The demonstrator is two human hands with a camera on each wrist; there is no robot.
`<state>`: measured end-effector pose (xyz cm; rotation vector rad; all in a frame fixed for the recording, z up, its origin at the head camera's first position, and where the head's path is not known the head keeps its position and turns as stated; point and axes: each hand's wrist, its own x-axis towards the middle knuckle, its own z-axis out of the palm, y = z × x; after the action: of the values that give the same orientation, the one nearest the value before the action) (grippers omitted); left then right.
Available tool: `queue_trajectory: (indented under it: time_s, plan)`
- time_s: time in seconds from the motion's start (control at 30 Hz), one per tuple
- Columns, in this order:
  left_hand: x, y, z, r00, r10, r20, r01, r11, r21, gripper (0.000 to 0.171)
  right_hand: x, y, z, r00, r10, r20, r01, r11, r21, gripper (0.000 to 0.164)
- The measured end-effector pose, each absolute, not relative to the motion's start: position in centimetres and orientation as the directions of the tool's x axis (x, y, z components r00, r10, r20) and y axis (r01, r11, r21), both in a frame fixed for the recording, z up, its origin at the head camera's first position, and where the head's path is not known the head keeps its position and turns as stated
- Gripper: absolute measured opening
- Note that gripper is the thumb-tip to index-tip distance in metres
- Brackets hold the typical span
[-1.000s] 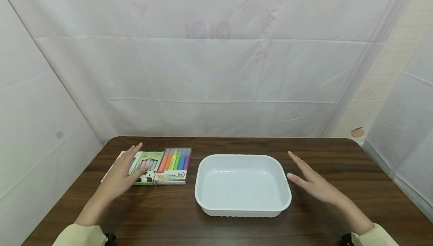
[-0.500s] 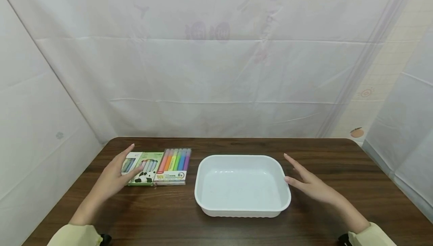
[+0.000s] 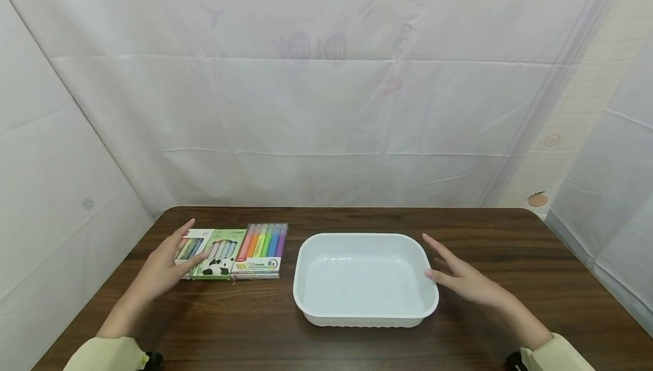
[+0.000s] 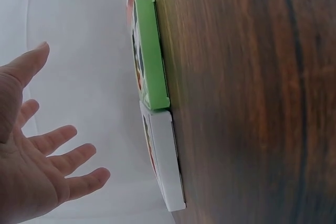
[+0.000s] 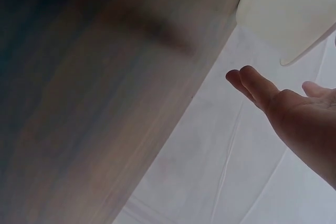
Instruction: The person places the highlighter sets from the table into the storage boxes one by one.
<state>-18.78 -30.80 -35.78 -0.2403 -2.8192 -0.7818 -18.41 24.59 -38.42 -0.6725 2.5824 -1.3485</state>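
My left hand [image 3: 162, 264] hovers over the left end of a row of flat packs, its fingers spread and holding nothing. Partly behind it lies a white pack of coloured pens [image 3: 191, 246]. Beside that is a green pack with a panda picture [image 3: 220, 255], then a clear pack of rainbow-coloured markers [image 3: 261, 249]. In the left wrist view the hand is apart from the green pack [image 4: 150, 51] and the white pack [image 4: 161, 156]. My right hand [image 3: 469, 280], fingers loosely extended, is at the right side of a white rectangular tub [image 3: 364, 321], its thumb overlapping the rim in the head view.
All the packs and the tub rest on a dark brown wooden table [image 3: 245, 325]. A white cloth [image 3: 326, 110] with faint prints hangs behind the table's far edge, and white sheets flank it on both sides.
My left hand has drawn left, uncovering more of the white pack. My right hand has shifted slightly left toward the tub. The packs and tub have stayed in place.
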Motion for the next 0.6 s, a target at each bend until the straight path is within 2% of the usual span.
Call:
queue_trajectory:
  time_s: [0.37,0.6]
  plan:
    - [-19.0,-31.7,-35.7,-0.973,0.108,0.205,0.200,0.837,0.509,0.086,-18.4,24.5,-38.2,-0.876,-0.481,0.036,-0.290,0.465,-0.837,0.069]
    - [-19.1,-32.4,-35.8,-0.979,0.109,0.173,0.185,0.835,0.518,0.088,-18.4,24.4,-38.2,-0.840,-0.538,0.069,-0.339,0.421,-0.841,0.065]
